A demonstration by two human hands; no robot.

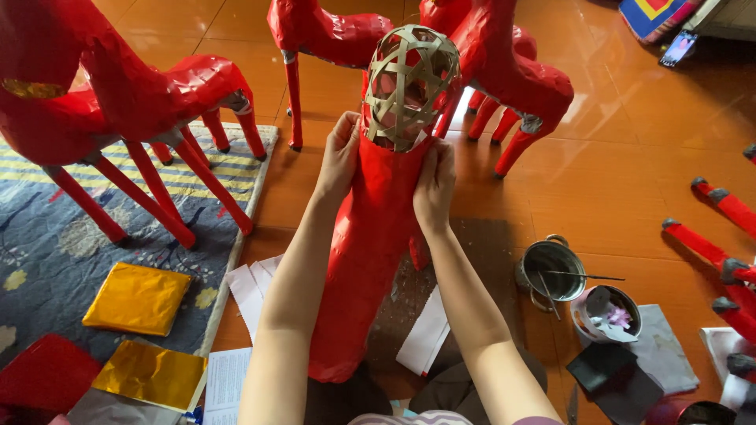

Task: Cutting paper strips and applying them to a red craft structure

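Observation:
A tall figure covered in shiny red paper [362, 252] stands between my arms, topped by a bare woven bamboo head frame [409, 83]. My left hand [339, 153] presses the red paper on the left side of the neck, just below the frame. My right hand [435, 185] presses the paper on the right side of the neck. Both hands lie flat against the paper with fingers curled round its upper edge.
Red paper horse figures stand at the left [126, 102] and at the back [504, 71]. Gold foil sheets [138, 297] lie on a rug. White paper strips [252, 287], a metal pot with a brush [554, 271] and a small bucket [606, 313] sit on the tiled floor.

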